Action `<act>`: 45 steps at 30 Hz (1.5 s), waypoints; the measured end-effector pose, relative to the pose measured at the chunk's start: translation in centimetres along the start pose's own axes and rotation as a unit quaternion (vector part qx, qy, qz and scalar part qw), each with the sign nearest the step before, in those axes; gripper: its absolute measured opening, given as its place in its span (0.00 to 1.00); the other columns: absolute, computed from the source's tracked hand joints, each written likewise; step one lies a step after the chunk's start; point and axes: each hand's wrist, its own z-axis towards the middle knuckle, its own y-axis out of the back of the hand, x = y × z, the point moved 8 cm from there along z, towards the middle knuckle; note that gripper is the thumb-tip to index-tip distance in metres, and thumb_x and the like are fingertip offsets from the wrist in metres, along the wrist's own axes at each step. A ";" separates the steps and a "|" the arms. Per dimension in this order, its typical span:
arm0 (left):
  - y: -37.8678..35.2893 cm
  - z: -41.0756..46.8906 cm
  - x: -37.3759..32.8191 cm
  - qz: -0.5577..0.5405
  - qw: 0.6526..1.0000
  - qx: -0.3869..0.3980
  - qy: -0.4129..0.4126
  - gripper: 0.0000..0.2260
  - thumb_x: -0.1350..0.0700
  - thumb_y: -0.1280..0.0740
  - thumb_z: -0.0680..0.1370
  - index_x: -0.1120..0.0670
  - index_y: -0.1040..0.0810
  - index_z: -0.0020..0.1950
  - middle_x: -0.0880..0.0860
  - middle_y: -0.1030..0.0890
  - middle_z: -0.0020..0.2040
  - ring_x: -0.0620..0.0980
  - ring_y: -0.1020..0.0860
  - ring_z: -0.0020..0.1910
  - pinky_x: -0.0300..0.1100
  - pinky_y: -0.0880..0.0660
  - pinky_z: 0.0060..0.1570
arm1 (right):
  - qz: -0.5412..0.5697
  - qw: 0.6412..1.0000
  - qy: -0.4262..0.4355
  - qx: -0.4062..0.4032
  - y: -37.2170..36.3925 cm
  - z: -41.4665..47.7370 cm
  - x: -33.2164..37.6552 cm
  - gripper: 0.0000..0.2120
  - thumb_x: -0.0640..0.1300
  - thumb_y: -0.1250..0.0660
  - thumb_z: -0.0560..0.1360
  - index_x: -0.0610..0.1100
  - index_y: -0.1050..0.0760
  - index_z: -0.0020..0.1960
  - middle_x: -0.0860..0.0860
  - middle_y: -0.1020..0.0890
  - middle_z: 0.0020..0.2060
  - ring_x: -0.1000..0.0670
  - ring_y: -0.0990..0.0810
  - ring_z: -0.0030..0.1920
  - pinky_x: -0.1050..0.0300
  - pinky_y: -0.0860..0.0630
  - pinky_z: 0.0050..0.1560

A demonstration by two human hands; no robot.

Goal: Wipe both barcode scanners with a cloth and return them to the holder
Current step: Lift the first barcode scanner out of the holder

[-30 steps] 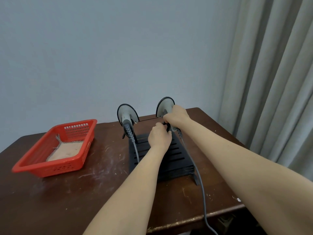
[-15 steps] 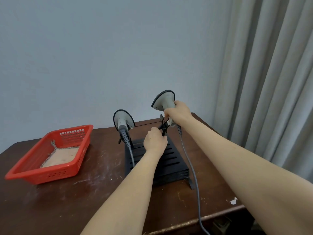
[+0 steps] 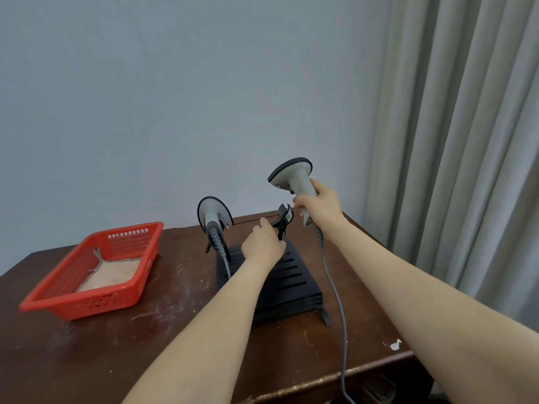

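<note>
My right hand (image 3: 319, 208) grips the handle of a grey barcode scanner (image 3: 293, 176), held in the air above and right of its black clip (image 3: 283, 217). My left hand (image 3: 262, 243) holds the stem of that empty clip on the black slotted holder (image 3: 294, 282). A second grey scanner (image 3: 213, 214) sits upright in the holder's left clip, its coiled cable running down. A beige cloth (image 3: 112, 272) lies flat inside the red basket (image 3: 87, 304) at the left.
The held scanner's grey cable (image 3: 335, 301) hangs down over the table's front edge. The dark wooden table (image 3: 175, 330) is scratched. A plain wall is behind and a grey curtain (image 3: 466, 141) hangs at the right.
My right hand has lifted the right scanner up and out of its clip and to the right. My left hand has stayed on the clip. The view has shifted slightly.
</note>
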 end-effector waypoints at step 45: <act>5.7 -1.3 -3.9 -0.665 0.743 0.015 0.068 0.17 0.46 0.32 0.76 0.61 0.20 0.47 0.56 0.18 0.43 0.50 0.20 0.40 0.40 0.22 0.41 | 0.133 0.977 -0.075 0.146 -1.0 -1.6 0.1 0.07 0.45 0.35 0.76 0.41 0.27 0.47 0.46 0.22 0.30 0.52 0.25 0.26 0.61 0.26 0.28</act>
